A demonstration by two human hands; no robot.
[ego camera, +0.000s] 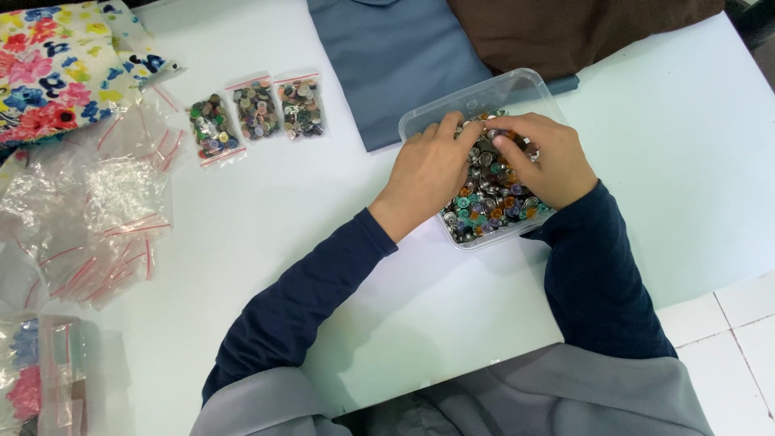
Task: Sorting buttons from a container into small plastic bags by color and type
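Plastic box (420, 121) buttons (492, 202) under both curled hands (484, 165)

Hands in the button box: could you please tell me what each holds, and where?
Both the left hand and right hand rest in the buttons; any pinch is hidden.

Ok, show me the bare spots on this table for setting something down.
Bare table lies between the empty bags and the left hand, below the three filled bags. More lies right of the button container, past the right hand. It is crowded at the left edge and along the top, under the folded fabrics.
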